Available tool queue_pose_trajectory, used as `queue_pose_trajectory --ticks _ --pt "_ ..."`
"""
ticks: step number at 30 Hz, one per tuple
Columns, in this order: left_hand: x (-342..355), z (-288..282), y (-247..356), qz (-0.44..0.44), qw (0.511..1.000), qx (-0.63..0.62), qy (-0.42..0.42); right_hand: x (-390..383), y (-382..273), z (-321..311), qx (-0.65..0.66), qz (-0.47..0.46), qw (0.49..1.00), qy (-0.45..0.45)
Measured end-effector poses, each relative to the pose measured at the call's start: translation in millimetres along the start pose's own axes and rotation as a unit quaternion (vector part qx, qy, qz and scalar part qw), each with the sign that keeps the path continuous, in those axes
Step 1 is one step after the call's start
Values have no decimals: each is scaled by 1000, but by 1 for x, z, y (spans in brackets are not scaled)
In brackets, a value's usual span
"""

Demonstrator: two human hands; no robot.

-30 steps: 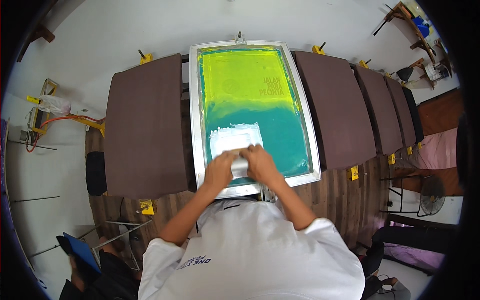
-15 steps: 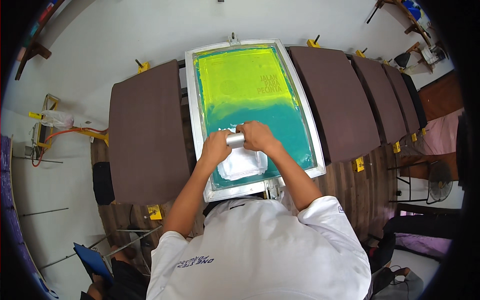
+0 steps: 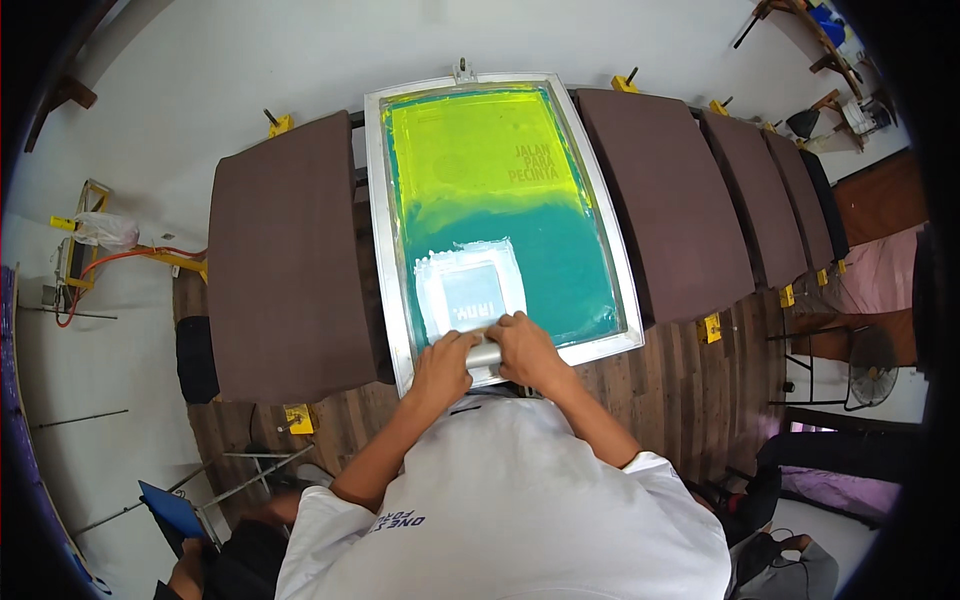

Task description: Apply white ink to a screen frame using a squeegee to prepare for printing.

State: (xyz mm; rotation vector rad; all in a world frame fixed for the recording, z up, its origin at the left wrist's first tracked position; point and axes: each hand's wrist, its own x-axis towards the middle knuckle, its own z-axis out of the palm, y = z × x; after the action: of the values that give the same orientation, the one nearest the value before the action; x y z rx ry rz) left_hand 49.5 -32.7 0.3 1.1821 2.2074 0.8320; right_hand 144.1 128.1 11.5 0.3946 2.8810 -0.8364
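Observation:
My left hand [image 3: 443, 375] and my right hand [image 3: 526, 350] are closed round a silver squeegee [image 3: 484, 353] at the near end of a screen printing frame with an aluminium rim [image 3: 632, 310]. The mesh is yellow-green [image 3: 460, 135] on its far half and teal [image 3: 560, 270] on its near half, with faint lettering. Just beyond my fingers is a square patch of white ink [image 3: 438, 285] with a paler middle showing letters. The squeegee's blade is hidden by my hands and its handle.
Brown padded platens [image 3: 280, 270] flank the frame, on yellow brackets [image 3: 712, 328]. A red hose [image 3: 95, 262] runs at left, near a metal stand [image 3: 258, 455]. Lower left, another person's arm [image 3: 185, 575] is beside a blue board [image 3: 175, 508]. A fan [image 3: 870, 365] stands at right.
From half a second ago, my hands and the squeegee have moved down toward the frame's near end, uncovering the white patch, whose middle now shows pale lettering.

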Motion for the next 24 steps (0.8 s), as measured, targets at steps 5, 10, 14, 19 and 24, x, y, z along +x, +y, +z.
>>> queue_pose_trajectory --ticks 5,10,14,19,24 --pt "18 -24 1 3 998 23 -61 16 -1 -23 -6 -12 994 -106" --pt "38 -14 -15 30 995 31 87 43 7 -2 -69 -34 996 55" --pt "-11 31 -24 102 982 111 116 -13 4 32 -35 -49 995 81" --pt "-21 6 7 11 1000 1 23 -23 -7 -1 -17 -33 999 -16" --pt "49 -27 -13 15 994 21 103 59 8 -18 -64 -39 997 26"
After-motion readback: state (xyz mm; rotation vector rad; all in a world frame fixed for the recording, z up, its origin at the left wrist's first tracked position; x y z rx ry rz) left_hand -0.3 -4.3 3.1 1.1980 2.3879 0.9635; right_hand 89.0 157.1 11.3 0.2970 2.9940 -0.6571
